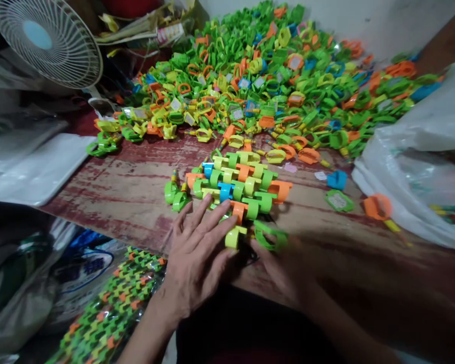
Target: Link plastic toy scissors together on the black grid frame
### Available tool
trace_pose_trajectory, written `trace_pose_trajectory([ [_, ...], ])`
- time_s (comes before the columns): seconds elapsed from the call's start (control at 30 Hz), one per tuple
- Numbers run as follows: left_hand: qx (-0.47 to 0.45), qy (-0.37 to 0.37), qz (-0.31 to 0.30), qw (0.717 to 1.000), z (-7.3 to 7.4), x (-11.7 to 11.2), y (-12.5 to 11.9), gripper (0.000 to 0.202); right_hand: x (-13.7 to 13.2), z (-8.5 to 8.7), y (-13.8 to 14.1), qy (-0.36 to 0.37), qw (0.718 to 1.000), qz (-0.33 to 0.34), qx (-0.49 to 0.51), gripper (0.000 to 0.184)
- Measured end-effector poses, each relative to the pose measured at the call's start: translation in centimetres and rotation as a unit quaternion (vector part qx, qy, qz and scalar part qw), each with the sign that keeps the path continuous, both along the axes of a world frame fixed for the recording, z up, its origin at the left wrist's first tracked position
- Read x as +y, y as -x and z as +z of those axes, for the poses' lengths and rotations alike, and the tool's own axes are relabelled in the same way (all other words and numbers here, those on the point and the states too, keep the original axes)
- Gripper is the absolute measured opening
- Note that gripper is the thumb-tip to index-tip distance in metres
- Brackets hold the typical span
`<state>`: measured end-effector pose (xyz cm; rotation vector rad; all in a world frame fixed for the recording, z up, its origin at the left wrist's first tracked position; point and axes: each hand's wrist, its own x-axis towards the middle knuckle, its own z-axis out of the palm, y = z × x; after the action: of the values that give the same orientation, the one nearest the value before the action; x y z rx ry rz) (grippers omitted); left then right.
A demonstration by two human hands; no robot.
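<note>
My left hand (pixel 197 250) lies flat with fingers spread on the near edge of a neat block of interlocked plastic ring toys (pixel 238 185) in green, yellow, orange and blue. Its fingertips touch a yellow-green ring piece (pixel 233 236) at the block's front. My right hand (pixel 282 265) is smeared by motion just right of it, its fingers at a green ring piece (pixel 270 236). Whether those fingers grip that ring I cannot tell. Both hands rest on a worn red-brown wooden table (pixel 129 192).
A big loose heap of the same coloured rings (pixel 273 81) fills the table's far half. A white plastic bag (pixel 420 162) sits right, with loose rings (pixel 377 206) beside it. A white fan (pixel 47 40) stands far left. Packed ring strips in clear wrap (pixel 114 303) lie below left.
</note>
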<state>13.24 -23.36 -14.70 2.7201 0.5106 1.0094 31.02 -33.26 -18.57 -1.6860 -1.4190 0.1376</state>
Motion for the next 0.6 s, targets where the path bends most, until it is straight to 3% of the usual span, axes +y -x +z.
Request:
trace_pose_trajectory([
  [0.13,0.004,-0.005,0.002,1.0,-0.2,0.0,0.3,0.036,0.1,-0.7,0.3,-0.055,0.995,0.014,-0.085,0.017],
  [0.23,0.011,0.008,0.003,1.0,-0.2,0.0,0.4,0.038,0.1,-0.6,0.5,-0.048,0.991,-0.003,-0.122,0.021],
  [0.43,0.0,0.048,0.005,0.999,-0.3,-0.6,0.4,0.05,1.2,-0.3,0.9,-0.066,0.988,-0.006,-0.142,0.027],
  [0.6,-0.054,0.062,0.056,0.995,0.1,-1.5,-1.2,0.066,1.2,-1.3,0.8,-0.077,0.99,0.026,-0.118,0.032],
])
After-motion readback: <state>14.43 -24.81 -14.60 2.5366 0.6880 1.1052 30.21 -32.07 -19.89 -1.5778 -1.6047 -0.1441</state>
